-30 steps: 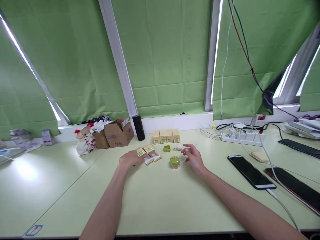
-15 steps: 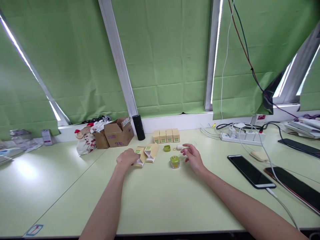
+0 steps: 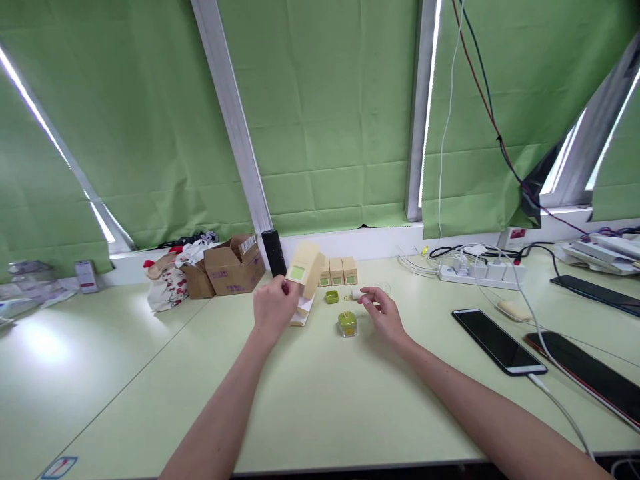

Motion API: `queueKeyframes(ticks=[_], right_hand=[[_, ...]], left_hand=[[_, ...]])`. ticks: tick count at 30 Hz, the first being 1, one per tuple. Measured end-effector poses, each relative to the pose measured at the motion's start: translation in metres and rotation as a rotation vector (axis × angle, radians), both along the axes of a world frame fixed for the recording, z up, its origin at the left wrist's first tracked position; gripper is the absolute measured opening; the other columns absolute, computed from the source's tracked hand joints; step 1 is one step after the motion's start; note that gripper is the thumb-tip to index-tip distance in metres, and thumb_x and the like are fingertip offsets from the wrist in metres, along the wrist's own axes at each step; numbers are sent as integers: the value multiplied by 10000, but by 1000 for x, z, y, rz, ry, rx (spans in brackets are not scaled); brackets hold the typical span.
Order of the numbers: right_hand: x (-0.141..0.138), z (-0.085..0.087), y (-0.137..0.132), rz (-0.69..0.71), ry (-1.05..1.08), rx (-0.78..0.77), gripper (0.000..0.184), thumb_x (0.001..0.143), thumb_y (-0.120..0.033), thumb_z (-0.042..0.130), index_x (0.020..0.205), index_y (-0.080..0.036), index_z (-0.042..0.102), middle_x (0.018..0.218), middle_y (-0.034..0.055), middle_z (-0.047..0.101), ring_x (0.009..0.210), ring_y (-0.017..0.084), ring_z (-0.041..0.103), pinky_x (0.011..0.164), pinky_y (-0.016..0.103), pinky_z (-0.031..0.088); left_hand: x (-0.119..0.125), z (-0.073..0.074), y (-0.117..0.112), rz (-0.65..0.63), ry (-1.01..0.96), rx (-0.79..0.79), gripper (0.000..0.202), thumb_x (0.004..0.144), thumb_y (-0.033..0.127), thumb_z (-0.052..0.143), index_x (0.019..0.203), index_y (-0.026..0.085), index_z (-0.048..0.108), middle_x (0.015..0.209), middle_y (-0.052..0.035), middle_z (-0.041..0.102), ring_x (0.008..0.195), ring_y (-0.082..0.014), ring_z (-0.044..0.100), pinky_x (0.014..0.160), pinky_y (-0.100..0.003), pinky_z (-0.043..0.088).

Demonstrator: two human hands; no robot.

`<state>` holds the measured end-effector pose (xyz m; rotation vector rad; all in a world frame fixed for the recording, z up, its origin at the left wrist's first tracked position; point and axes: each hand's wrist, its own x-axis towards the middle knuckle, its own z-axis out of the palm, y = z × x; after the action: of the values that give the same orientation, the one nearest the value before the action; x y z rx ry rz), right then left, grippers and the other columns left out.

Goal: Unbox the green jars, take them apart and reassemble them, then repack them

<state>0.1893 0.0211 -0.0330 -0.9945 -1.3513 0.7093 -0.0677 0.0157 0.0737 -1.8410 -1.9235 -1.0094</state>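
My left hand is closed on a small tan cardboard box with a green label, lifted above the table and tilted. Behind and below it, a second tan box lies on the table, partly covered. My right hand hovers with curved fingers apart, its fingertips near a small white cylinder; whether they touch is unclear. Between the hands stands a small clear jar with a green lid. A green open ring-shaped piece rests behind it, with a tiny yellowish part alongside.
A row of tan boxes stands at the back, partly hidden by the lifted one. Left of it are a black cylinder, a brown carton and a patterned bag. Phones, cables and a power strip lie right.
My left hand has picked up one tan box from the table and moved it right and upward, in front of the row. The right hand has hardly moved.
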Motion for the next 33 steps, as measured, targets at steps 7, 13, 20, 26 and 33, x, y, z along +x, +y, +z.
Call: queueKeyframes(ticks=[7, 13, 20, 26, 33], right_hand=[[-9, 8, -11, 15, -130, 59, 507, 924, -584, 636, 1295, -239, 633, 1113, 87, 791, 1032, 280, 662, 917, 429, 461], [-12, 12, -15, -11, -111, 78, 596, 909, -614, 638, 1343, -208, 611, 1066, 80, 751, 971, 259, 627, 844, 380, 483], [-7, 17, -17, 74, -18, 43, 532, 921, -632, 604, 1236, -206, 647, 1005, 69, 678, 922, 249, 603, 763, 358, 475], [-7, 20, -17, 85, 86, 47, 580, 907, -600, 641, 1339, -217, 583, 1022, 75, 719, 943, 266, 642, 802, 389, 482], [-9, 20, -21, 53, 60, 76, 495, 895, -543, 689, 1260, -231, 567, 1104, 95, 775, 997, 269, 684, 817, 390, 463]], left_hand=[[58, -27, -3, -264, 83, 97, 239, 878, 226, 544, 648, 188, 597, 557, -14, 606, 496, -138, 503, 570, -282, 261], [71, -57, -1, -394, 198, 141, 224, 919, 191, 520, 710, 188, 600, 567, -27, 627, 503, -156, 557, 545, -287, 243], [68, -68, -11, -606, 180, 184, 258, 970, 202, 492, 716, 213, 534, 619, -23, 612, 548, -163, 547, 568, -304, 315], [68, -65, -14, -731, -204, 65, 203, 1009, 380, 521, 957, 204, 610, 899, -80, 701, 841, -223, 659, 772, -362, 501], [70, -67, -10, -753, -532, -116, 472, 971, 490, 592, 1358, 219, 584, 1268, -132, 683, 1144, -268, 645, 952, -423, 494]])
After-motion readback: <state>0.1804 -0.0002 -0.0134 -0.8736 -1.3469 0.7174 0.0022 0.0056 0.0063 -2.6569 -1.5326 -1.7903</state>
